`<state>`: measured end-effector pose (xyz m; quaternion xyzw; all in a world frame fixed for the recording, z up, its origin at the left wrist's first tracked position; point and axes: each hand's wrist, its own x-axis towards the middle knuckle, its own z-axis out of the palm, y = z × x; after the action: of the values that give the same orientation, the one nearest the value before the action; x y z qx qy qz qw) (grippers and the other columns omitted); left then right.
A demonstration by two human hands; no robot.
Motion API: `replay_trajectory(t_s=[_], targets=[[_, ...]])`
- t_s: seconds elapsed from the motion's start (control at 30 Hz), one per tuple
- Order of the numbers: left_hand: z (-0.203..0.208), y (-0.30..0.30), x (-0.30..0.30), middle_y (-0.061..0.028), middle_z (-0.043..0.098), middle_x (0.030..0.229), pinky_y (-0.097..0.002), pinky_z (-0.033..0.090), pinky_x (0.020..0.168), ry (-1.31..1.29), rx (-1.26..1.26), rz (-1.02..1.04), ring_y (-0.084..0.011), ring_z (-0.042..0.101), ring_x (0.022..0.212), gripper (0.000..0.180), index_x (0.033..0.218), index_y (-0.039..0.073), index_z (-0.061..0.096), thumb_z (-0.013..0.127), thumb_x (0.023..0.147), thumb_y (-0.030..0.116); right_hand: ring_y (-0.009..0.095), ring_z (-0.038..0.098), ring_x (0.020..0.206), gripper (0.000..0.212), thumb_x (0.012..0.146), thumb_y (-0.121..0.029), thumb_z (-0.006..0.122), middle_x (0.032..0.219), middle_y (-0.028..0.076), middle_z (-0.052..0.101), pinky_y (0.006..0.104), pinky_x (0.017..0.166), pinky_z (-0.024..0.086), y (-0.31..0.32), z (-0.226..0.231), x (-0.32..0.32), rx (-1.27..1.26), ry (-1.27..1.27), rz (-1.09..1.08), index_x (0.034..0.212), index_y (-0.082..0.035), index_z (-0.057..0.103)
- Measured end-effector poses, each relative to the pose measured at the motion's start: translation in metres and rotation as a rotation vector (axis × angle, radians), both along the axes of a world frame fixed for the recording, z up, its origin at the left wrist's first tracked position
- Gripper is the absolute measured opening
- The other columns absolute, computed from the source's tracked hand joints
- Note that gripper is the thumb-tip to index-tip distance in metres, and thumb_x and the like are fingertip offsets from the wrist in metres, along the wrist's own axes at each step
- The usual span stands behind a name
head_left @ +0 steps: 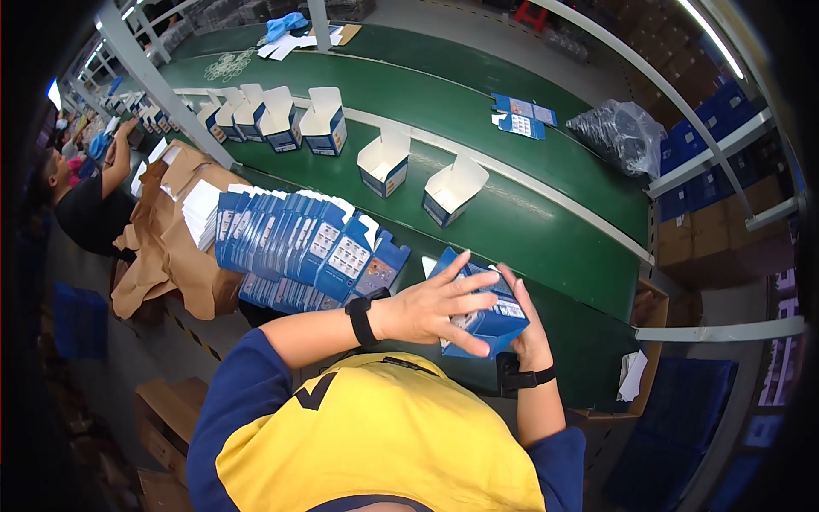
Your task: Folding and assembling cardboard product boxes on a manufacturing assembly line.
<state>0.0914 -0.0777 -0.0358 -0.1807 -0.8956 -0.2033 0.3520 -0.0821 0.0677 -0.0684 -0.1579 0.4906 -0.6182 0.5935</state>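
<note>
Head view: right of the stack of flat cartons (294, 243), a blue box (505, 319) sits between the left hand (425, 309), fingers spread, and the right hand (533, 331), fingers extended along it; I cannot tell whether these pinch. Uneven pressure could buckle its walls, and a bump from the left forearm (305, 339) could topple the stack.

Long, belt-like green tabletop (546, 213), pale grey metal framing (152, 81) over it. Grey floor (490, 28), yellow-and-black striped tape (193, 335) lower left. Long white tube light (712, 39) lit, upper right; stacked brown cardboard cartons (717, 226) below.
</note>
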Motion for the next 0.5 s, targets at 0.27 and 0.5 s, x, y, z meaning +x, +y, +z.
replay_trajectory(t_s=[0.27, 0.5], targets=[[-0.046, -0.038, 0.036, -0.0129, 0.039, 0.134, -0.0523, 0.03, 0.1, -0.557, 0.051, 0.805, -0.0269, 0.04, 0.123, 0.078, 0.135, 0.013, 0.034, 0.073, 0.068, 0.018, 0.028, 0.04, 0.124, 0.103, 0.072, -0.006, 0.071, 0.141, 0.016, 0.03, 0.0388, 0.1, 0.039, -0.059, -0.051, -0.042, -0.038, 0.303, -0.129, 0.145, -0.012, 0.0], [-0.097, -0.042, 0.087, -0.01, 0.047, 0.105, -0.0402, 0.036, 0.079, -0.757, 0.128, 1.442, -0.0263, 0.046, 0.1, 0.076, 0.127, 0.003, 0.037, 0.075, 0.063, 0.017, 0.032, 0.032, 0.13, 0.119, 0.064, 0.0, 0.074, 0.145, 0.021, 0.021, 0.0381, 0.101, 0.035, -0.12, -0.149, -0.078, 0.014, 0.991, -0.272, 0.143, -0.013, -0.014]])
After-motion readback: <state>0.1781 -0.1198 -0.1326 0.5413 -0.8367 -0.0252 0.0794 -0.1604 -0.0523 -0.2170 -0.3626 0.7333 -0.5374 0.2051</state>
